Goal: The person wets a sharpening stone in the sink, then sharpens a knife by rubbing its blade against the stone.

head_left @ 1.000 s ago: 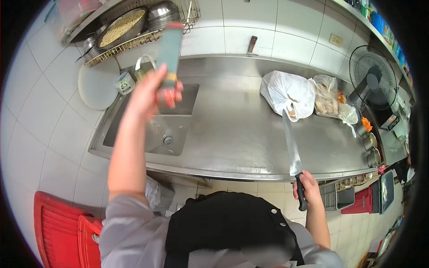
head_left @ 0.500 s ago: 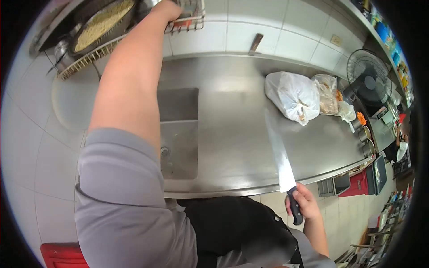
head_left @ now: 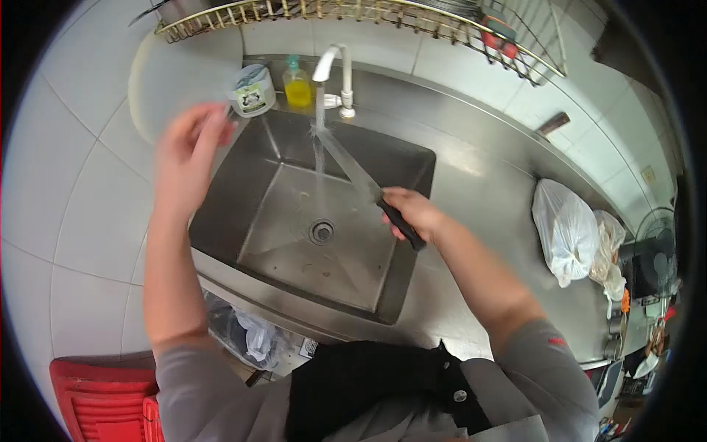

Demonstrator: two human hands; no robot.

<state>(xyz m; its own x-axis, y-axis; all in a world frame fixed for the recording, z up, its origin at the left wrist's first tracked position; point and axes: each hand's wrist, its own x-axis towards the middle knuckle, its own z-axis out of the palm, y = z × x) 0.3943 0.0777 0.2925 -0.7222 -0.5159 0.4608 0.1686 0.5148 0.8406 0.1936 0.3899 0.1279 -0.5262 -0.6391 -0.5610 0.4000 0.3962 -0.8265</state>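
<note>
My right hand (head_left: pixel 410 214) is wrapped round the black handle of a large kitchen knife (head_left: pixel 352 171). The blade points up and to the left over the sink (head_left: pixel 258 199), its tip in the water running from the white faucet (head_left: pixel 341 81). Blurred by motion, my left hand (head_left: pixel 193 144) is raised by the sink's left edge, fingers bent and thumb apart, nothing visible in it. Close to its fingertips stands a clear tub (head_left: pixel 252 91) with a label. A pump bottle of yellow liquid (head_left: pixel 297 85) is beside the tub.
A wire rack (head_left: pixel 353 10) runs along the wall above. White plastic bags (head_left: pixel 565 230) lie on the steel counter to the right, with a fan (head_left: pixel 654 254) beyond. A brown handle (head_left: pixel 554 124) rests by the wall. Red plastic (head_left: pixel 103 394) sits at lower left.
My view has swung left to the sink. My left hand has come down from the rack, and my right hand has brought the knife over the sink. Running water is now visible.
</note>
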